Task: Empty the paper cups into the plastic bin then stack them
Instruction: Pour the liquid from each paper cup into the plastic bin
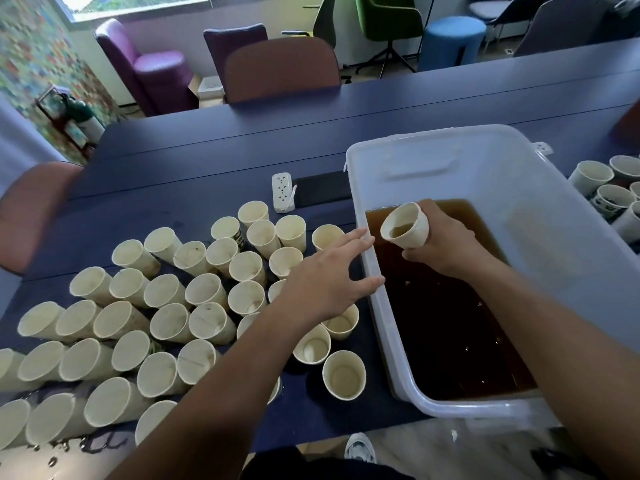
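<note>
Both hands are over the near left part of the work area, close together but not touching. The right hand (441,242) grips a paper cup (405,230) round its base, holding it tilted on its side inside the plastic bin (485,161), mouth turned toward the left hand, with a little pale liquid lying in it. Beneath that hand the bin holds a pool of brown liquid (446,323) speckled with small bits. The left hand (325,275) holds nothing; its fingers are straight and spread, and the fingertips and thumb rest against the bin's left rim.

Under and to the left of the left hand a crowd of cups (166,306) stands upright on the dark blue surface (214,161), rims nearly touching, most looking empty with stained insides. Two more stand just beside the left forearm, next to the bin's near corner. Beyond the right hand, past the bin's far wall, a second small group of cups (602,188) stands on the surface. Ahead of the left hand lies a white power strip (283,192), just beside the bin.
</note>
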`<state>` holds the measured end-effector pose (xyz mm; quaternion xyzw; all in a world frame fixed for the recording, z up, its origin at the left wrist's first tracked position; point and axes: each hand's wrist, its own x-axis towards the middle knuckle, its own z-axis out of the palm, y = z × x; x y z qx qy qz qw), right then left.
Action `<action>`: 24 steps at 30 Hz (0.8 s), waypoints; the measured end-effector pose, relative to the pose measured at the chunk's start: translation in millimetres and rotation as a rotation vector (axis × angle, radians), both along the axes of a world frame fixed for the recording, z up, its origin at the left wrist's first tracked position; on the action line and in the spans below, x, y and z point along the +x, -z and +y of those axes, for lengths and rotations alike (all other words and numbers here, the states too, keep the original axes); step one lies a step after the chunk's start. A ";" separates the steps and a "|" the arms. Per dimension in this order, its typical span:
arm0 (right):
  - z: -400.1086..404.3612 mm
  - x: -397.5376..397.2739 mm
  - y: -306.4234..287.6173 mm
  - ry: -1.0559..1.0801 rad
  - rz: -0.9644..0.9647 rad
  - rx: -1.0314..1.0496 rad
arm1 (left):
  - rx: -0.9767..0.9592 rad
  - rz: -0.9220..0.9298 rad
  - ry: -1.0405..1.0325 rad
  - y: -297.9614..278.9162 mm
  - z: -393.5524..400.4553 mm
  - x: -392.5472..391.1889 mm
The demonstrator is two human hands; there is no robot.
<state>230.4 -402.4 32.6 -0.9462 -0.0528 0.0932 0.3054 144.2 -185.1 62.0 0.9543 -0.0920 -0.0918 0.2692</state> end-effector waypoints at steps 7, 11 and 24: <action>7.3 -3.1 -0.5 -0.048 -0.067 -0.143 | 0.008 0.030 -0.018 -3.9 -0.9 0.3; 7.5 -3.3 1.2 -0.062 -0.103 -0.187 | 0.009 0.037 -0.011 -4.8 -1.6 -0.8; 8.3 -6.0 2.7 -0.097 -0.363 -0.333 | 0.013 0.043 -0.024 -1.4 -0.3 -0.3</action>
